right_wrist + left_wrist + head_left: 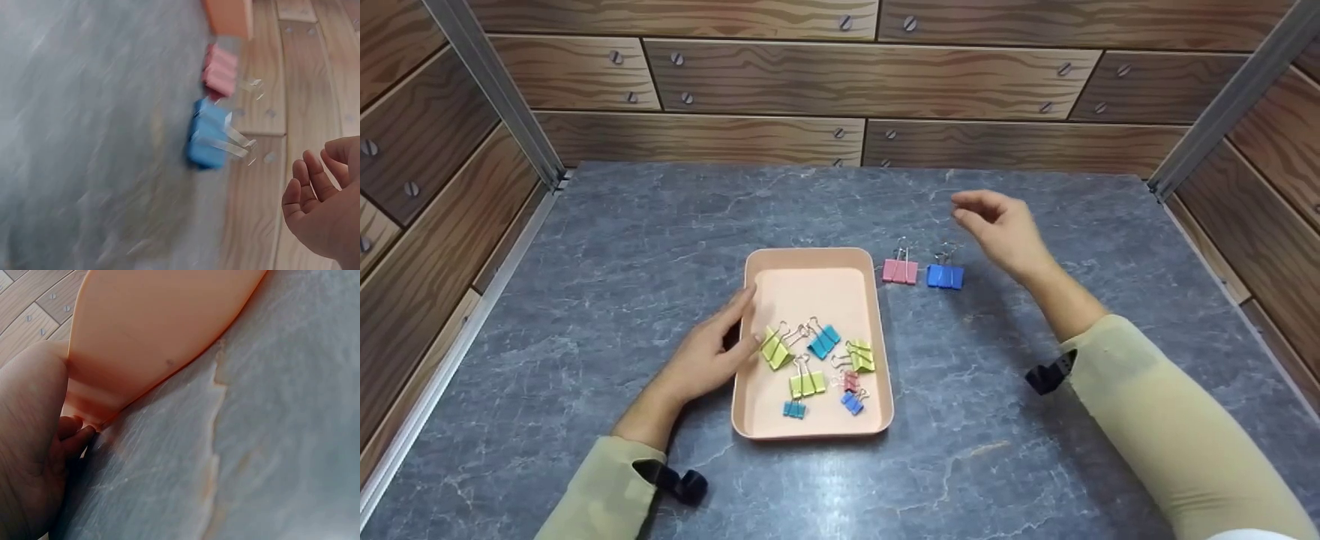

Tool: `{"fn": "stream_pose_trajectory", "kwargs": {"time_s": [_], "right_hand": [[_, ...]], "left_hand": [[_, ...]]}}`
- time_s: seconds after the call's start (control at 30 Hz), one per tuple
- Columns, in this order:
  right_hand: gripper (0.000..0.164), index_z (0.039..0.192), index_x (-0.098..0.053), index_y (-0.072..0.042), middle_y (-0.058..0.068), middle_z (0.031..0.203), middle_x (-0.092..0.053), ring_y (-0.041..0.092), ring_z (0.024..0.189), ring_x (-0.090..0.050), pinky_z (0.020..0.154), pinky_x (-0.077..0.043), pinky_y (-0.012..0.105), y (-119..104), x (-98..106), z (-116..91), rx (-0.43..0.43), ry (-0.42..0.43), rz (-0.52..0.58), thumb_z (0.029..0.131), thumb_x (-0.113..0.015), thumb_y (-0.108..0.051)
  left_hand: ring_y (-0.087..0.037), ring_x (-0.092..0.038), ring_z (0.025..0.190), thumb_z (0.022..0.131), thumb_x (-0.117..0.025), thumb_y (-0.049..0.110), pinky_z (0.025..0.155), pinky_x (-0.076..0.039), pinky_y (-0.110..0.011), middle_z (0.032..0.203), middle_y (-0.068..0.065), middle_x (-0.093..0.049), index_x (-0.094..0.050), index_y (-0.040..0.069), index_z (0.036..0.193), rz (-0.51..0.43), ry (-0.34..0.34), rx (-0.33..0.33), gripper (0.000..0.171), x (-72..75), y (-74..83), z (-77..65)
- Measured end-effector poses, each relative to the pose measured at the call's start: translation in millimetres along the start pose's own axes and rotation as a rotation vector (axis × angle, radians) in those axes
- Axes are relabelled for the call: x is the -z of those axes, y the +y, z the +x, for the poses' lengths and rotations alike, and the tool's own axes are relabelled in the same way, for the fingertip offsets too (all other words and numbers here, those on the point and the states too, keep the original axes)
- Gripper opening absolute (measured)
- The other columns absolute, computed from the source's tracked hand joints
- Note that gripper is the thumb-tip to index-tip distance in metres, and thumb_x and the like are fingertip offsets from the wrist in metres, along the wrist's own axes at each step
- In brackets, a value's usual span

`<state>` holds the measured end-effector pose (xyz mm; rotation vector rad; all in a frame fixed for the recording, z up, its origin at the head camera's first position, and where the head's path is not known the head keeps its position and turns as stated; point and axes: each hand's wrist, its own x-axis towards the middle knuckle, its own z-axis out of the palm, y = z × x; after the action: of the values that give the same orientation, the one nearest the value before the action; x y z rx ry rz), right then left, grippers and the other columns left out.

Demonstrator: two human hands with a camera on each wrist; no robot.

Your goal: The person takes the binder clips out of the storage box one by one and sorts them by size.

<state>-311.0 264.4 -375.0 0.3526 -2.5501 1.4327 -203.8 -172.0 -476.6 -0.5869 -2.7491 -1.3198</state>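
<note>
My left hand (709, 356) grips the left wall of a peach tray (812, 259), its thumb over the rim and fingers low against the outer wall in the left wrist view. Inside lie several binder clips: yellow-green ones (808, 385), a teal one (823, 342), a small teal one (794, 409), a small red one (850, 381) and a small blue one (853, 403). Right of the tray stand a pink binder clip (900, 272) and a larger blue binder clip (945, 277), handles upward. Beyond the blue clip, my right hand (1006, 234) hovers with loosely bent fingers, holding nothing.
The grey marbled tabletop (660, 225) carries everything. Wood-patterned panels (870, 79) close off the back and both sides, with metal posts (495, 90) at the rear corners. Each sleeve has a black wrist camera (1050, 373).
</note>
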Motion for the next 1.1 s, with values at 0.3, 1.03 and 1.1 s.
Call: {"fn": "stream_pose_trajectory", "kwargs": {"time_s": [0.3, 1.03, 1.1], "right_hand": [[0.025, 0.125, -0.073, 0.006, 0.021, 0.114, -0.076, 0.008, 0.094, -0.07, 0.084, -0.056, 0.021, -45, -44, -7, 0.123, -0.053, 0.135, 0.101, -0.068, -0.001], [0.03, 0.129, -0.073, 0.001, 0.01, 0.112, -0.077, 0.019, 0.091, -0.07, 0.081, -0.06, 0.032, -84, -144, -33, 0.169, -0.412, 0.18, 0.101, -0.071, -0.011], [0.031, 0.129, -0.073, 0.002, 0.012, 0.111, -0.077, 0.02, 0.093, -0.071, 0.082, -0.061, 0.033, -84, -149, -34, 0.193, -0.434, 0.179, 0.101, -0.071, -0.01]], "left_hand": [[-0.037, -0.034, 0.154, 0.104, -0.067, 0.032, 0.126, -0.027, -0.053, 0.169, -0.014, -0.034, -0.033, 0.019, 0.168, 0.006, -0.005, 0.02, 0.074, 0.3, 0.0, -0.4], [-0.037, -0.034, 0.155, 0.105, -0.066, 0.033, 0.127, -0.026, -0.053, 0.169, -0.018, -0.033, -0.032, 0.019, 0.169, 0.009, -0.005, 0.009, 0.074, 0.4, 0.4, 0.5], [-0.037, -0.034, 0.154, 0.105, -0.066, 0.033, 0.126, -0.027, -0.053, 0.169, -0.018, -0.033, -0.032, 0.019, 0.169, 0.009, -0.004, 0.008, 0.074, 0.3, 0.5, 0.3]]}}
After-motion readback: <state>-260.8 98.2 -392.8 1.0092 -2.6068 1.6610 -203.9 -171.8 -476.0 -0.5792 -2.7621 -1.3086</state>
